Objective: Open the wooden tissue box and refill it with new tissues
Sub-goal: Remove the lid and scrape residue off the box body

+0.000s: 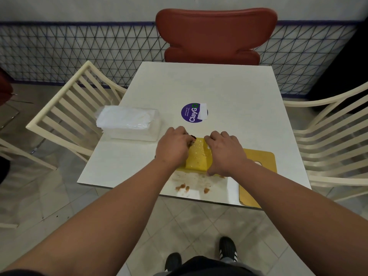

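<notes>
**Both hands on the wooden box**

Taking the wooden tissue box (198,156) as my marker: well off to its left, near the table's (229,92) left edge, lies the pack of new tissues (127,122) in clear wrap, apart from everything else. My left hand (174,148) grips the box's left end, fingers curled over its far corner. The box itself sits close to the near table edge, yellow wood face up and speckled with crumbs. Just in front of it, a smear and a few brown crumbs (191,188) mark the tabletop. Beyond the box sits a round purple sticker (193,113). My right hand (224,154) clasps the box's right end, thumb down at the near side. Right of the box, touching my wrist, lies the flat wooden lid (258,176), overhanging the near edge.
</notes>
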`<state>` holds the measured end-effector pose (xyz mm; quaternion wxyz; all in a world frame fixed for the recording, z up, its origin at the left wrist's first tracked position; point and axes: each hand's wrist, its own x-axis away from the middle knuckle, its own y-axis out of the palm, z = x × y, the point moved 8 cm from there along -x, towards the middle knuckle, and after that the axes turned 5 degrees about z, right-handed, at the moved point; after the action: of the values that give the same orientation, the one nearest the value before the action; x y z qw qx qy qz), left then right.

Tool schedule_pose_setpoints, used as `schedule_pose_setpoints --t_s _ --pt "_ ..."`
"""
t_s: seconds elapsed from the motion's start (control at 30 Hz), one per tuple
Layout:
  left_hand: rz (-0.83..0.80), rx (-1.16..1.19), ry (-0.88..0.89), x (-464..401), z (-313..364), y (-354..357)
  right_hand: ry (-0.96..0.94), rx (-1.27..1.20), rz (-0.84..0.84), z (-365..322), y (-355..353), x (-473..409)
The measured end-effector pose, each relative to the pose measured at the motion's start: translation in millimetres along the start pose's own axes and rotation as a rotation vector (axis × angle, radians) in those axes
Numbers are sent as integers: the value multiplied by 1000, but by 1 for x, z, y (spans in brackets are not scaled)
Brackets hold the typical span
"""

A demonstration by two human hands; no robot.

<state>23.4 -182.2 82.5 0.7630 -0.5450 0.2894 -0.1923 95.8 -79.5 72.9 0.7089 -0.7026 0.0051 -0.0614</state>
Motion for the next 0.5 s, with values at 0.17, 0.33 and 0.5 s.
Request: schedule_pose_setpoints --t_s 0.17,0.33,0.5 --pt "-2 -4 23 2 -2 0 0 -5 2 1 0 -1" --pt "111 57 -62 9 -28 -6 0 10 -16 4 -1 0" --pt "157 113 -88 16 -31 -3 52 -75 -67 17 -3 7"
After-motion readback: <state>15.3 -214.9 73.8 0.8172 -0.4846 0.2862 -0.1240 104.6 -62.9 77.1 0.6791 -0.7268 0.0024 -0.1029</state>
